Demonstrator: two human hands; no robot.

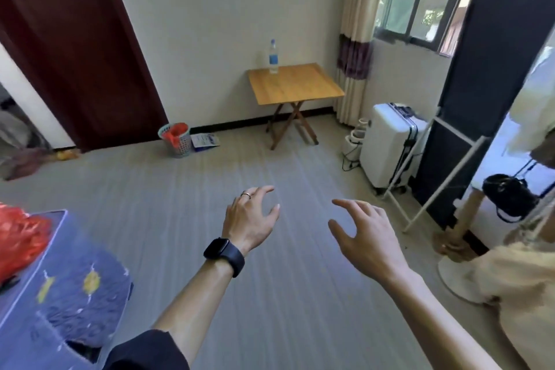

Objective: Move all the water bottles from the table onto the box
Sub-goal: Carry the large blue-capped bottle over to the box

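One clear water bottle (273, 56) with a blue label and cap stands upright at the back left corner of a small wooden folding table (297, 84) against the far wall. At the lower left, a blue box (57, 252) carries a blue speckled item and a red plastic bag (18, 237). My left hand (250, 219), with a ring and a dark watch, hovers over the floor with fingers spread and holds nothing. My right hand (365, 237) floats beside it, also open and empty. Both hands are far from the bottle.
A basket (177, 140) with red contents and a blue-white carton (204, 141) sit by the far wall. A white suitcase (390, 144), a dark panel on a white frame (468, 99), a fan base (456, 273) and cream fabric (519, 294) crowd the right side. A dark door (75, 48) stands at left.
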